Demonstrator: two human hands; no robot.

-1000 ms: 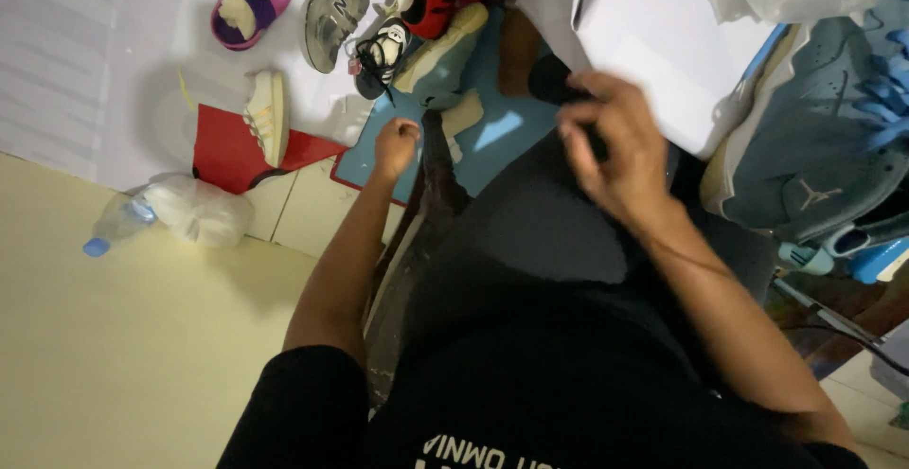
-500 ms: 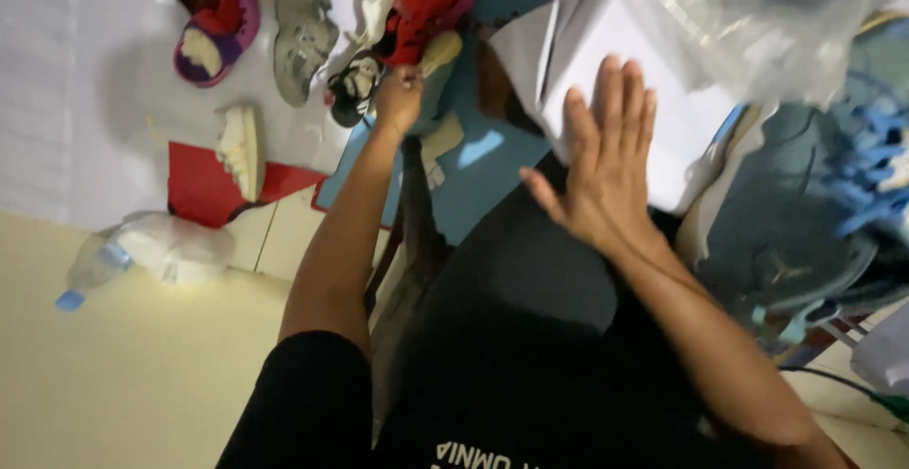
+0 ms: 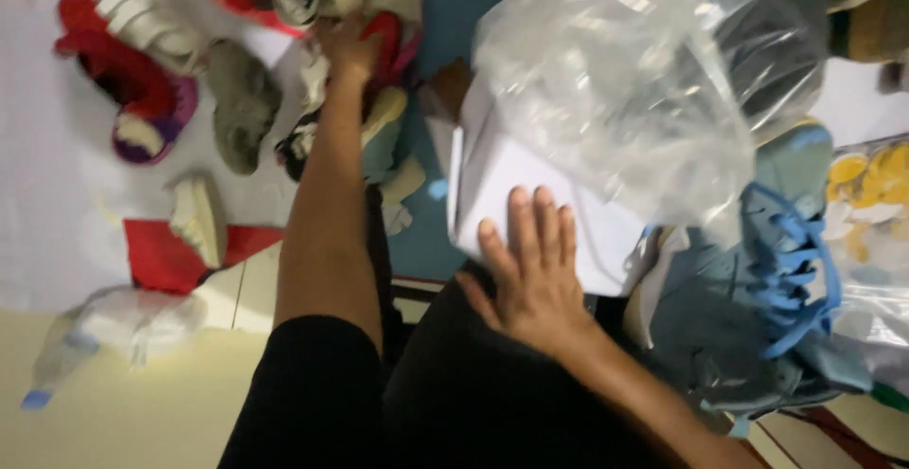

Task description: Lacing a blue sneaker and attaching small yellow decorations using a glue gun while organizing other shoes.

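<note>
My left hand (image 3: 346,45) reaches far out into a heap of shoes (image 3: 379,62) and rests on a red and cream one. Its fingers are buried among the shoes, so its grip is unclear. My right hand (image 3: 530,275) lies flat with its fingers together and straight, pressed on the near edge of a white box (image 3: 516,171). It holds nothing. A large clear plastic bag (image 3: 644,81) lies crumpled over the far part of the box. My dark trousers (image 3: 473,403) fill the bottom.
A blue sneaker with blue laces (image 3: 757,308) lies right of the box. On the left are a red slipper (image 3: 133,90), a grey shoe (image 3: 241,100), a small cream shoe (image 3: 199,218) on a red sheet (image 3: 151,256) and a clear plastic bottle (image 3: 76,355). A blue mat (image 3: 450,15) lies under the heap.
My right hand has dropped from a raised open palm onto the white box. My left arm has stretched further into the shoe heap. The view has moved closer, and the plastic bag now covers more.
</note>
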